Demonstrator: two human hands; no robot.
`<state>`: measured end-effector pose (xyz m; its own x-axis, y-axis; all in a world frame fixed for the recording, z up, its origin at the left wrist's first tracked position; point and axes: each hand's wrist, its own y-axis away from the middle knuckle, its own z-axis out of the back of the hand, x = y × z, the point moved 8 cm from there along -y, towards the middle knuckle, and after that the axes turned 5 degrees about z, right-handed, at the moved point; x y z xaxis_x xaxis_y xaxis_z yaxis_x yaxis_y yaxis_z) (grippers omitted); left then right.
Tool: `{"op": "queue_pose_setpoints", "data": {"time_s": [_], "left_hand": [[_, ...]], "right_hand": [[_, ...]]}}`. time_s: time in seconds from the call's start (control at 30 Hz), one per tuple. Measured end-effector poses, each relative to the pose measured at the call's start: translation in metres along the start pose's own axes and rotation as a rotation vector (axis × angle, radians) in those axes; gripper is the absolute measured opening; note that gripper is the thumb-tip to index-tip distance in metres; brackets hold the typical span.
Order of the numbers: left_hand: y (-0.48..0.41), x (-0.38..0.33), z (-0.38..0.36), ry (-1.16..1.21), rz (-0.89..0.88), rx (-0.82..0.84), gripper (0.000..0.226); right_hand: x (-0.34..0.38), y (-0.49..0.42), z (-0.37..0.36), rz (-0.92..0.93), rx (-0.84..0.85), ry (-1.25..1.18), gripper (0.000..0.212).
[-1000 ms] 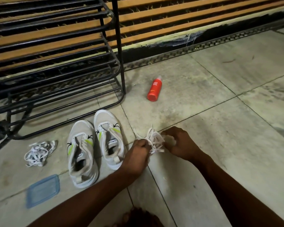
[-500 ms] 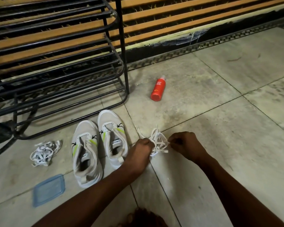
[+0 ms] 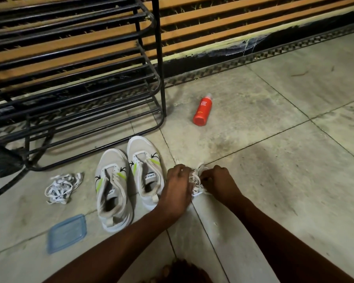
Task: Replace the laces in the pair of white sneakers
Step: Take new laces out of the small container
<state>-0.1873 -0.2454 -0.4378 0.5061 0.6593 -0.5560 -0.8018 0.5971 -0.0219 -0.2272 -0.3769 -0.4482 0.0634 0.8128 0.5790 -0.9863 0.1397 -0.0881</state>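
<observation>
Gap closed: right hand (image 3: 221,180) is now beside left hand (image 3: 177,186), both pinching the lace bundle (image 3: 197,179). Probably still untangling; sneakers (image 3: 145,170) unlaced.

A tangled bundle of white laces (image 3: 197,181) is gripped between the left hand (image 3: 178,187) and right hand (image 3: 220,181), just beside two laceless white sneakers (image 3: 129,183) set on the tiled floor (image 3: 274,180).

Sneakers (image 3: 129,186) between loose laces (image 3: 60,187) and hands (image 3: 198,185)
</observation>
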Motion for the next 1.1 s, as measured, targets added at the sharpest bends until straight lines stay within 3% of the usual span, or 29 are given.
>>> {"op": "queue_pose_setpoints", "data": {"time_s": [0.07,0.17,0.27,0.37,0.47,0.67,0.77,0.87,0.97,1.1], "left_hand": [[-0.006,0.001,-0.006,0.019,0.030,0.063,0.048],[-0.011,0.004,-0.014,0.025,0.095,0.148,0.041],[-0.011,0.001,-0.011,0.030,0.087,0.125,0.035],[-0.007,-0.010,-0.011,-0.055,-0.068,0.129,0.036],[0.009,-0.022,-0.017,-0.123,-0.240,0.174,0.045],[0.015,-0.022,-0.021,-0.105,-0.310,0.188,0.060],[0.012,-0.015,-0.024,-0.084,-0.312,0.250,0.056],[0.012,-0.014,-0.024,-0.088,-0.331,0.269,0.053],[0.016,-0.018,-0.023,-0.085,-0.393,0.232,0.037],[0.020,-0.019,-0.021,-0.100,-0.446,0.160,0.028]], "right_hand": [[-0.002,0.001,-0.002,-0.016,0.034,-0.006,0.017],[-0.001,0.004,-0.004,0.015,0.090,-0.026,0.020],[-0.006,0.007,0.004,-0.018,-0.010,-0.051,0.018],[-0.015,0.010,0.008,-0.056,-0.115,-0.017,0.019],[-0.024,0.012,0.007,-0.134,-0.132,-0.058,0.036],[-0.029,0.013,0.011,-0.128,-0.148,-0.203,0.032],[-0.033,0.010,0.010,-0.151,-0.099,-0.417,0.036],[-0.041,-0.003,0.002,-0.287,-0.020,-0.570,0.025],[-0.041,-0.019,0.001,-0.302,0.012,-0.513,0.014],[-0.019,-0.031,-0.001,-0.179,0.078,-0.407,0.012]]}}
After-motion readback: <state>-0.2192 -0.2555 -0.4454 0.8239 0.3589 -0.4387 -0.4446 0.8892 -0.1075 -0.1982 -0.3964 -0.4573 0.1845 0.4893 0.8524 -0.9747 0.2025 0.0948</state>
